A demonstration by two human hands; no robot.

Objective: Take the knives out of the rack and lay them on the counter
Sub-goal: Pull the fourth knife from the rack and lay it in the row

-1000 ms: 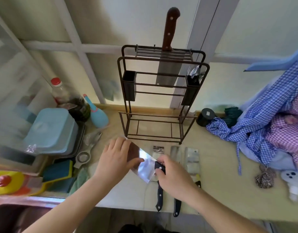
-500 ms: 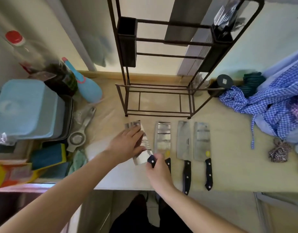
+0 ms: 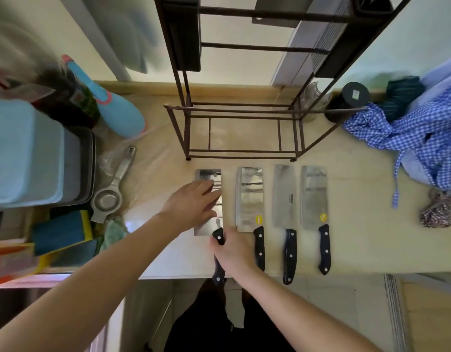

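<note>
The pale counter [image 3: 359,240] fills the middle of the view, its near edge running across just below the knife handles. The dark metal rack [image 3: 244,115] stands at the far side against the wall, with one blade [image 3: 275,11] partly visible hanging high in it. To the far right lies a heap of blue checked cloth [image 3: 412,128]; to the left sits a light blue tub [image 3: 26,153] with a metal strainer [image 3: 110,194] beside it.

Four cleavers lie in a row on the counter just near of the rack, blades pointing far, black handles near. The leftmost cleaver [image 3: 209,175] lies flat under both hands. The left hand [image 3: 191,207] rests palm down on its blade, fingers spread flat and not clasped around anything. The right hand [image 3: 234,252] is wrapped around its handle at the counter's near edge, with the handle's end poking out below the hand.

To the right of it, untouched and spaced apart, lie the second cleaver [image 3: 248,199], the third cleaver [image 3: 285,196] and the fourth cleaver [image 3: 314,196]. The right hand sits just beside the second cleaver's handle; whether they touch cannot be told.
</note>
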